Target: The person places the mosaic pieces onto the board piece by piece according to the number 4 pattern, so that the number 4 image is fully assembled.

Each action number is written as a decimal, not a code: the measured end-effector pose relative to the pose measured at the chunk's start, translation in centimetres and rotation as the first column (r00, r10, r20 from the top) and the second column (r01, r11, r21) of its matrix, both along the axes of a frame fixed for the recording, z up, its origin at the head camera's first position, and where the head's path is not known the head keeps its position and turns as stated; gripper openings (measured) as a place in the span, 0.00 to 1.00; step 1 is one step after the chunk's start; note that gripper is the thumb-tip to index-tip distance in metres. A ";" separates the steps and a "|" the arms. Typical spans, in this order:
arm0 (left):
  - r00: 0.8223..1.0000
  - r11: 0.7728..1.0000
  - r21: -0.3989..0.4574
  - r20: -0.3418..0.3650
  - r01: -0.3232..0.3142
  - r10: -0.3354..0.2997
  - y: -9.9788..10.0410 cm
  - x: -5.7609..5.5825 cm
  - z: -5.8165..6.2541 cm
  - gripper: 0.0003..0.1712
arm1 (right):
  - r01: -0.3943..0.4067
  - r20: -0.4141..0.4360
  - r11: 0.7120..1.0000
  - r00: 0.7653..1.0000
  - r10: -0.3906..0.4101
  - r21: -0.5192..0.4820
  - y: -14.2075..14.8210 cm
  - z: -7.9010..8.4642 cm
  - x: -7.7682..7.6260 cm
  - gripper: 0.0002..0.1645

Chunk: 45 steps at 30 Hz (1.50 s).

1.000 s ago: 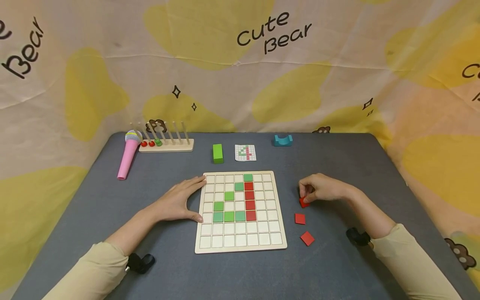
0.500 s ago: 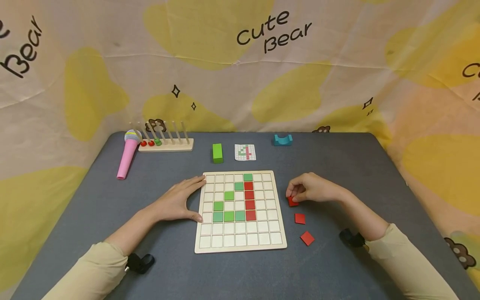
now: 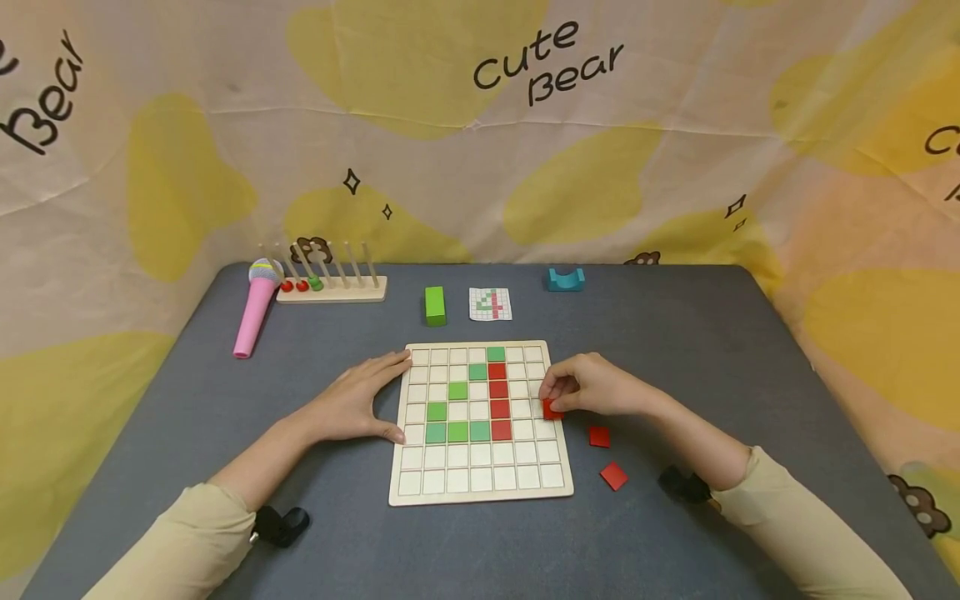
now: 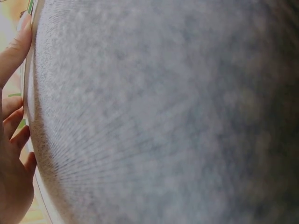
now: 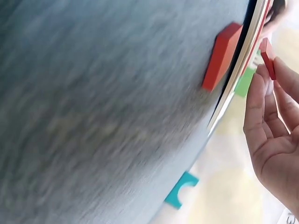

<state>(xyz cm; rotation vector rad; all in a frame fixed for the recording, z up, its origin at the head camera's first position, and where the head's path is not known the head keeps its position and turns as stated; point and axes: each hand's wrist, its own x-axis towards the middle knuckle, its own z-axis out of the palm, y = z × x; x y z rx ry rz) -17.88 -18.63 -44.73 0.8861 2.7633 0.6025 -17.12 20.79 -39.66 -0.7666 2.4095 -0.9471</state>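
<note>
Between thumb and fingers my right hand (image 3: pixel 596 385) pinches a red square tile (image 3: pixel 552 409), over the right edge of the wooden grid board (image 3: pixel 480 498). The right wrist view shows this tile (image 5: pixel 267 58) held at its edge by the fingertips. My left hand (image 3: pixel 358 402) rests with spread fingers along the board's left edge, thumb at the lower side. Green tiles (image 3: pixel 458 391) form a slanted line and a row on the board, and red tiles (image 3: pixel 498 390) stand in a column. Two loose red tiles (image 3: pixel 599 437) lie on the table right of the board.
Behind the board lie a green block (image 3: pixel 435 306), a small pattern card (image 3: pixel 491 304) and a teal arched block (image 3: pixel 566 280). At the back left are a pink toy microphone (image 3: pixel 256 310) and a wooden peg rack (image 3: pixel 332 292) with red and green beads.
My right hand has moved left with the red tile, from beside the loose tiles to over the board's right edge. The left hand has stayed in place.
</note>
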 end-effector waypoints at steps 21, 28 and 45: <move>1.000 0.995 -0.096 -0.024 0.010 -0.013 0.8 0.1 1.3 0.68 | -0.063 -0.030 0.997 0.998 0.062 -0.049 -4.7 -0.6 1.9 0.07; 1.000 0.996 -0.089 -0.026 0.011 -0.013 0.7 0.1 1.2 0.68 | -0.078 0.008 0.995 0.997 0.079 -0.069 -5.7 -0.8 2.2 0.09; 0.999 0.997 -0.081 -0.036 0.009 -0.012 0.7 0.2 1.1 0.67 | -0.061 -0.024 0.997 0.998 0.060 -0.039 -6.7 -1.0 3.3 0.06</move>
